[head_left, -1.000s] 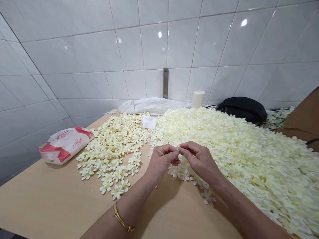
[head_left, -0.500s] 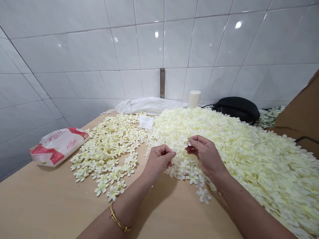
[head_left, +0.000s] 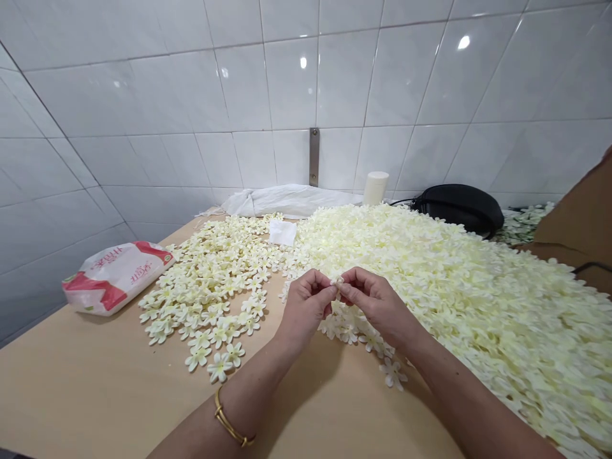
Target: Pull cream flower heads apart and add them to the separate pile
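A small white artificial flower (head_left: 336,280) is pinched between the fingertips of both hands, above the tabletop (head_left: 310,395). My left hand (head_left: 308,306) is closed on its left side, thumb against bent fingers. From the right, my right hand (head_left: 375,303) grips the same flower with thumb and forefinger. Behind and to the right of the hands spreads a large heap of pale yellow-white flowers (head_left: 459,287). A smaller, looser group of flowers (head_left: 205,280) lies left of my left hand. One single flower (head_left: 393,373) lies below my right wrist.
At the left stands a red-and-white tissue pack (head_left: 117,277). A white paper piece (head_left: 282,233) lies between the two flower groups. Along the tiled wall are a white sack (head_left: 287,201), a cream cylinder (head_left: 375,188) and a black case (head_left: 459,207). Brown cardboard (head_left: 576,217) stands at right.
My right hand has moved left and down with the flower, bringing it to my left fingertips. Both hands now meet at it; before, they were apart.
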Tool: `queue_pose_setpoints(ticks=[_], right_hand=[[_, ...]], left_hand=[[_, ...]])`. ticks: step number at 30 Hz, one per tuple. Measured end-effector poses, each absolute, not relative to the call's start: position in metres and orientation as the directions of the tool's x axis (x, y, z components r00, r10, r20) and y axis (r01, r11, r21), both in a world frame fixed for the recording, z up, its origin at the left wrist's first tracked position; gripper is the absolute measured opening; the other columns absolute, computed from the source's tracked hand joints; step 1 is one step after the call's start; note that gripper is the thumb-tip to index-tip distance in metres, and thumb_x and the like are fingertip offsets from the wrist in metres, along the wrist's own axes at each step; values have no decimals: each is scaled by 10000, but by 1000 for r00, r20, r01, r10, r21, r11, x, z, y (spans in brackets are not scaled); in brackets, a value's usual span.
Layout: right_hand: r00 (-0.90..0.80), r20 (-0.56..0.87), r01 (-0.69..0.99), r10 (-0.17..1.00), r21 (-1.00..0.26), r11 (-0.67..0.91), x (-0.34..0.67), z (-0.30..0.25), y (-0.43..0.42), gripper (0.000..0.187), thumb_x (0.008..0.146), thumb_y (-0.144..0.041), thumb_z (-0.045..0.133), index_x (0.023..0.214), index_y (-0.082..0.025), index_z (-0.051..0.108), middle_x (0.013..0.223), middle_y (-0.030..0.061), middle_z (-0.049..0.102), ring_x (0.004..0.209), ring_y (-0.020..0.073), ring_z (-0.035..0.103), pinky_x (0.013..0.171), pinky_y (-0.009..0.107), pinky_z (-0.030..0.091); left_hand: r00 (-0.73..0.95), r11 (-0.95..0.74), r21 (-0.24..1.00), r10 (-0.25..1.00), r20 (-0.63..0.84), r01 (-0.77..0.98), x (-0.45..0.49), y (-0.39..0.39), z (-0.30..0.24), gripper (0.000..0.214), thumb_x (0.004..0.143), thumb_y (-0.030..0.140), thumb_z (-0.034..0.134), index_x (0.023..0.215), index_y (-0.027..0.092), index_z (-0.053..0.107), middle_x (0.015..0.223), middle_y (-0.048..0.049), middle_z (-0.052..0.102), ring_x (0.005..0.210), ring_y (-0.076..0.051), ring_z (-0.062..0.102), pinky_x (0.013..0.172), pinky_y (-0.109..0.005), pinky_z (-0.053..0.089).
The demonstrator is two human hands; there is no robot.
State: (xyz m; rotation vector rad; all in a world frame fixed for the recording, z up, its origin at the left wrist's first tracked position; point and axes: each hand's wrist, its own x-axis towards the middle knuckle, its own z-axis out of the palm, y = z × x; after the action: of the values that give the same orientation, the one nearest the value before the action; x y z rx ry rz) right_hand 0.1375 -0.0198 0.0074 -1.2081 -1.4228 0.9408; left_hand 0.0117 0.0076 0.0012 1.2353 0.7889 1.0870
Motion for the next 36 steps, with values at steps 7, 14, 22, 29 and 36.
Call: queue_pose_setpoints(ticks=[7, 14, 22, 29, 36], right_hand=[[107, 217, 282, 970, -942, 180, 134, 3, -20, 234, 774, -377, 491, 639, -194, 433, 575, -38, 442, 555, 111, 429, 540, 252, 354], [179, 238, 297, 955, -938, 178, 131, 3, -20, 371, 785, -458, 476, 540, -193, 391, 503, -48, 387, 504, 102, 400, 510, 246, 353], [22, 122, 7, 992, -993, 121, 138, 10, -19, 261, 658, -410, 634, 685, -161, 562, 566, -32, 494, 565, 106, 460, 581, 255, 382], [123, 373, 509, 920, -819, 264, 136, 9, -23, 141, 754, -249, 509, 637, -177, 537, 522, -32, 445, 493, 107, 384, 475, 244, 291], [52, 619, 752, 783, -540, 378, 137, 5, -23, 126, 740, -148, 489, 628, -193, 451, 569, -15, 480, 506, 113, 422, 489, 237, 304]], left_hand=[[339, -4, 974, 937, 83, -226, 11, 5, 4, 169, 632, 227, 613, 582, 166, 463, 420, 60, 460, 393, -61, 390, 413, -193, 314], [388, -24, 976, 915, 108, -216, 14, 1, 3, 146, 628, 216, 609, 605, 163, 476, 463, 53, 475, 446, -68, 439, 453, -192, 350], [293, -102, 976, 943, 157, -193, 11, 5, 3, 152, 656, 219, 584, 594, 170, 453, 432, 69, 431, 400, -57, 396, 425, -186, 324], [203, -40, 983, 976, 76, -177, 12, 5, 2, 167, 642, 265, 620, 652, 175, 479, 466, 75, 443, 392, -56, 395, 406, -183, 309], [272, -15, 986, 960, 60, -164, 11, 3, 7, 263, 675, 367, 611, 567, 137, 545, 462, 35, 464, 442, -61, 399, 463, -190, 333]])
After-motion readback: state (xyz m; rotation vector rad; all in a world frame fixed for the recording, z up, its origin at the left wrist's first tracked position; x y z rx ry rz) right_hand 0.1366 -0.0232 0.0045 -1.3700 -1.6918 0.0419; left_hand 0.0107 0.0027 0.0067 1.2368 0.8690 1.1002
